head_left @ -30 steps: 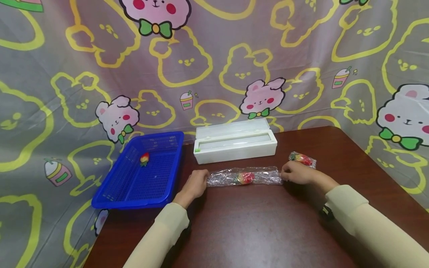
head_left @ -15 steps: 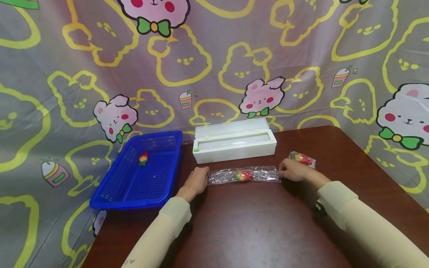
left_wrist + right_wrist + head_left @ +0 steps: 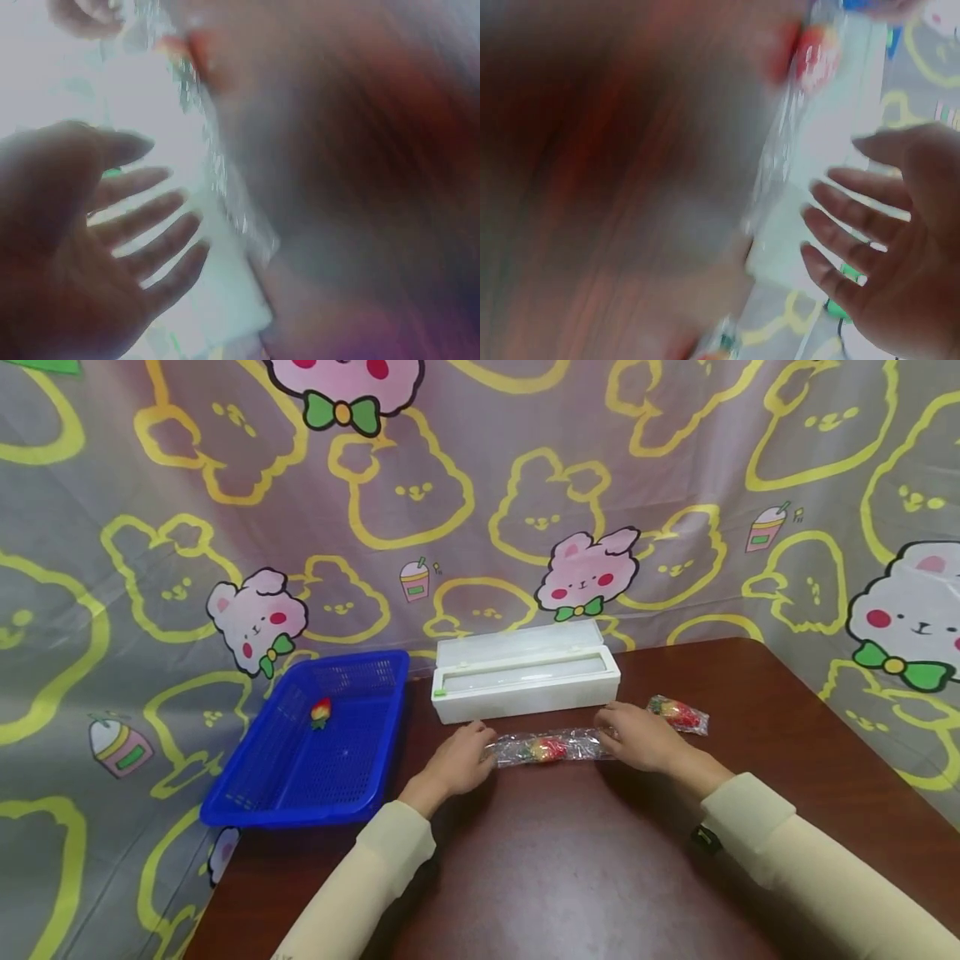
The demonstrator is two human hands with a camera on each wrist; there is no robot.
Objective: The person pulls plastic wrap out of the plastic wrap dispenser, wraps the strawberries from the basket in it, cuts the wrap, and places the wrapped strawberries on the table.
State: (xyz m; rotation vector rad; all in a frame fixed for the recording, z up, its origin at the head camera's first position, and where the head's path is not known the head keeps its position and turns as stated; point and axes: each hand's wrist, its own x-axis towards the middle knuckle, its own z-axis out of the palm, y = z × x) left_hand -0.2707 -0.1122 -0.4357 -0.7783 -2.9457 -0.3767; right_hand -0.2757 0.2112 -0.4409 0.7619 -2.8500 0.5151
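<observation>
Fingers [image 3: 144, 216]: left hand [image 3: 456, 762], right hand [image 3: 642, 739] spread, gripping nothing.
Clear plastic film [image 3: 585, 744]: best folded evenly over red-yellow strawberry [image 3: 550, 749].

Wrapped strawb. [image 3: 175, 49] blurry, L-wrist cam

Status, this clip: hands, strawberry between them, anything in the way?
Left hand and right hand open, one near either end of the plastic wrap. Strawberry inside, between them. White box behind, seemingly not blocking.
</observation>
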